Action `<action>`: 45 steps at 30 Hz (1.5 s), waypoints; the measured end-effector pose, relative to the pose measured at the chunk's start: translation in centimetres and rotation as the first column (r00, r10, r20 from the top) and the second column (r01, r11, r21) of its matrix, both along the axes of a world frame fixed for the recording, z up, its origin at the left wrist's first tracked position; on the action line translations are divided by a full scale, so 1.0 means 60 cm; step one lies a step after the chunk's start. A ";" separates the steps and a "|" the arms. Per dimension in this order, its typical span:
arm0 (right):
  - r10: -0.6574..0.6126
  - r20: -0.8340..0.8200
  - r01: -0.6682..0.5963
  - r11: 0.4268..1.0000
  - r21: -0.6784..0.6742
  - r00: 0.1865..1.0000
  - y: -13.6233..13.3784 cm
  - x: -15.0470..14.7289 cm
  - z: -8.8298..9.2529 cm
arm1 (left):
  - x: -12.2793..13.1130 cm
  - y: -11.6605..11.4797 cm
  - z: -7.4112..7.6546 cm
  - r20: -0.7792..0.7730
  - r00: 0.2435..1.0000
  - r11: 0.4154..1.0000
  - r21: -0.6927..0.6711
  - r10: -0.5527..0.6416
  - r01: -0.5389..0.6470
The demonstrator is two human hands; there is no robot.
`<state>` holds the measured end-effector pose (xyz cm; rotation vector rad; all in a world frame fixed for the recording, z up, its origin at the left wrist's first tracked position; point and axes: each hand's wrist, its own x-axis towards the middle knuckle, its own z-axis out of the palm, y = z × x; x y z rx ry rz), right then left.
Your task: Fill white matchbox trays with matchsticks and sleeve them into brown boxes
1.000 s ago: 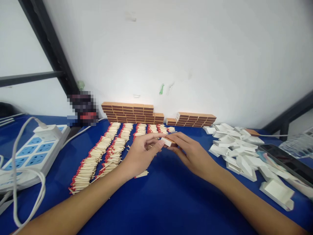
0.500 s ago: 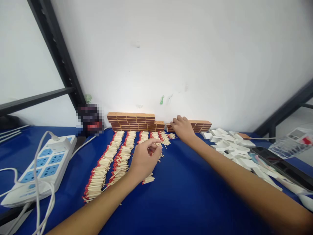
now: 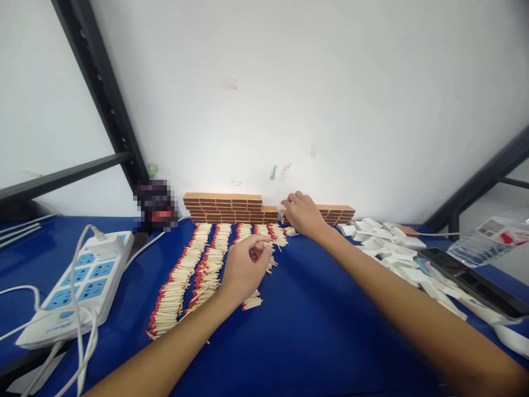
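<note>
My left hand (image 3: 244, 268) rests on the blue table over rows of red-tipped matches (image 3: 198, 264), its fingers curled in a pinch; what it holds I cannot make out. My right hand (image 3: 302, 214) reaches to the back wall, fingers closed round a matchbox at the low stack of brown matchboxes (image 3: 335, 213). A taller stack of brown matchboxes (image 3: 225, 206) stands to the left of it.
A heap of white inner trays (image 3: 392, 248) lies at the right, beside a dark phone (image 3: 467, 275) and a clear plastic bag (image 3: 491, 242). A white and blue power strip (image 3: 78, 278) with cables sits at the left. Black frame bars (image 3: 107, 105) rise at both sides.
My right hand has carried the matchbox from the middle of the table to the low stack at the wall. My left hand stayed over the matches.
</note>
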<state>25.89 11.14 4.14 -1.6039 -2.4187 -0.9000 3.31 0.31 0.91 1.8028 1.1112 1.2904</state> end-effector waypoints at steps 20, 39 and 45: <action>-0.687 -0.211 0.634 0.725 -0.270 0.696 -0.084 0.276 -0.047 | 0.001 0.000 -0.009 -0.089 0.995 0.994 0.094 -0.041 0.050; 0.148 -0.627 -0.445 0.825 -0.348 0.765 -0.181 0.020 -0.029 | 0.000 -0.015 -0.011 -0.551 0.834 0.949 0.247 -0.031 0.198; 0.153 -0.570 -0.469 0.752 -0.463 0.808 -0.202 0.016 -0.019 | 0.000 -0.023 -0.002 -0.552 0.833 0.971 0.179 -0.033 0.157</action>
